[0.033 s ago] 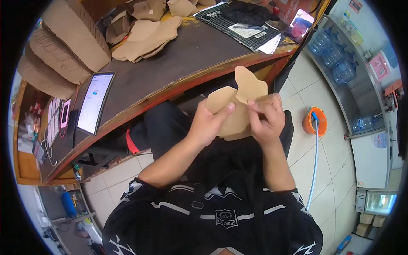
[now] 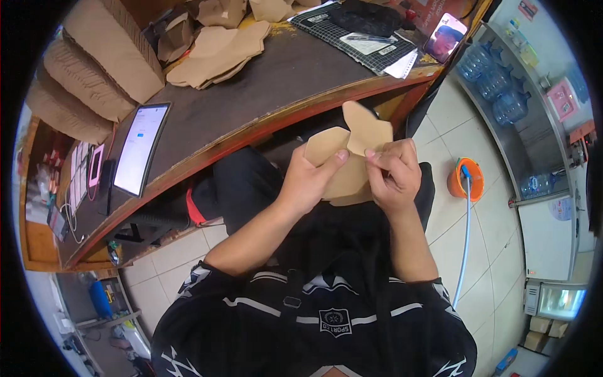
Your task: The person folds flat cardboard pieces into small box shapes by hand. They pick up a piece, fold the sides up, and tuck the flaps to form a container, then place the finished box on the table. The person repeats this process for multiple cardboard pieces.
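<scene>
both hands hold a flat brown cardboard blank [image 2: 352, 157] above the lap. the left hand [image 2: 308, 179] pinches its left flap with the thumb on top; the right hand [image 2: 396, 173] grips the right side, fingers curled. ahead, a dark desk [image 2: 264, 81] carries a stack of blanks [image 2: 217, 50], a tablet [image 2: 141, 147] and a phone [image 2: 446, 36]. an orange bucket [image 2: 466, 179] stands on the tiled floor [image 2: 452, 245].

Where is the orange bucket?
In the head view, the orange bucket sits on the tiled floor at the person's right, just beyond the right hand, with a blue hose running into it.
</scene>
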### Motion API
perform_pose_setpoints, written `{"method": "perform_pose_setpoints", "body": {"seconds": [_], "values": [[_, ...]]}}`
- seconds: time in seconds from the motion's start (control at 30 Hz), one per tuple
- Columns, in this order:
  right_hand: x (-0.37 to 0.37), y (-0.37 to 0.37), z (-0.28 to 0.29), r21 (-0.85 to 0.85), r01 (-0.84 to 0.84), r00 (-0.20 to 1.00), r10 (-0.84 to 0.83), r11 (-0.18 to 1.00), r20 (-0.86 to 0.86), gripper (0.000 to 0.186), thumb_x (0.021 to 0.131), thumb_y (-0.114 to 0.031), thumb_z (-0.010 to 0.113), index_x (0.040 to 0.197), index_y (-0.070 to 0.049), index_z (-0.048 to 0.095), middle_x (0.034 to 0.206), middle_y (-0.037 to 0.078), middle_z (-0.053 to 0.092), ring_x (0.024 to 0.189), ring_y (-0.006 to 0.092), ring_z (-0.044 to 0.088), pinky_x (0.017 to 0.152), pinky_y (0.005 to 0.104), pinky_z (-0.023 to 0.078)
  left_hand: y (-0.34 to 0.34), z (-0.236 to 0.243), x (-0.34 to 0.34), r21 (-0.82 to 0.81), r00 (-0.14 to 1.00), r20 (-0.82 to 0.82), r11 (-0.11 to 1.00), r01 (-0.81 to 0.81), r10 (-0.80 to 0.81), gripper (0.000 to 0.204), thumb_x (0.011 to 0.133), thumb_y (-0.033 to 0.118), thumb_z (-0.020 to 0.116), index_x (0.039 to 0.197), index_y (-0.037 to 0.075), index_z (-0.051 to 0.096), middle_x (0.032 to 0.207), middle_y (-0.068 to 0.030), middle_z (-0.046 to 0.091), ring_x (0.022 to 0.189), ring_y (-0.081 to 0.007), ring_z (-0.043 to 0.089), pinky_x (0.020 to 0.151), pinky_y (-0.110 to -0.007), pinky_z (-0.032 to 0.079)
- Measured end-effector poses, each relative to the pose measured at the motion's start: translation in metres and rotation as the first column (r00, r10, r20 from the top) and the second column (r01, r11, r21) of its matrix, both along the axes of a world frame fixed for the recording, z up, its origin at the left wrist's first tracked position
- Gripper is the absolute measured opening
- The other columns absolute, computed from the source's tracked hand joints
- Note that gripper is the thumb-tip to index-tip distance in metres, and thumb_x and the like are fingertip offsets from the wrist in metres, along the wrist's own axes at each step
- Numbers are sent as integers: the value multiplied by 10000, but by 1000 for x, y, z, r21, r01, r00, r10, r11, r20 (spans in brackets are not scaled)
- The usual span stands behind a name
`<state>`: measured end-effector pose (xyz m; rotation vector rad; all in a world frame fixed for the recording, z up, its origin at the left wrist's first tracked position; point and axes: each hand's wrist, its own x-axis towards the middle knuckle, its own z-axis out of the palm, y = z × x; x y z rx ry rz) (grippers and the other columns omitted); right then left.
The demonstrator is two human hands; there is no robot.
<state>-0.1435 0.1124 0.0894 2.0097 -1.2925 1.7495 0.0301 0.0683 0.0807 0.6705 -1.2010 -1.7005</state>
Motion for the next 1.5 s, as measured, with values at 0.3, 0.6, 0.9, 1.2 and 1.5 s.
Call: {"method": "perform_pose_setpoints", "body": {"seconds": [0.3, 0.6, 0.9, 1.2, 1.5], "values": [[-9, 4, 6, 327, -210, 950, 272, 921, -155, 348, 832, -13, 783, 1159, -129, 793, 740, 68, 519, 697, 230, 520, 654, 348, 450, 4, -1, 13, -177, 984, 174, 984, 5, 26, 213, 982, 76, 703, 1162, -36, 713, 1073, -83, 770, 990, -124, 709, 887, -305, 559], [-24, 3, 27, 741, -355, 916, 369, 570, 155, 148, 909, -48, 752, 959, -69, 615, 585, -38, 352, 535, 90, 340, 523, 289, 289, 13, -1, 11, -120, 962, 275, 992, 29, 5, 199, 1003, 111, 679, 1131, -35, 724, 992, -83, 776, 898, -93, 677, 809, -296, 541], [-22, 6, 29, 741, -198, 961, 277, 642, 17, 172, 818, -35, 697, 832, -55, 527, 568, 91, 403, 511, 238, 473, 545, 359, 392, 13, -7, 8, -152, 940, 340, 988, 40, 14, 210, 1000, 147, 700, 1106, -30, 737, 982, -57, 771, 898, -98, 690, 798, -279, 541], [-15, 4, 28, 643, -104, 890, 359, 759, -280, 168, 818, -28, 670, 893, -58, 522, 711, 181, 612, 744, 410, 664, 644, 483, 509, 8, -20, 10, -61, 949, 307, 994, 86, -63, 216, 1015, 151, 683, 1136, -22, 729, 1016, -53, 766, 923, -92, 686, 797, -279, 542], [-11, 10, 19, 569, -46, 884, 298, 821, -360, 171, 909, -58, 627, 981, -28, 474, 767, 208, 619, 728, 441, 639, 627, 515, 495, 2, -19, 12, 341, 975, -80, 914, 221, -206, 302, 1057, 267, 646, 1172, -5, 712, 1043, -59, 753, 899, -125, 703, 824, -303, 561]]}}
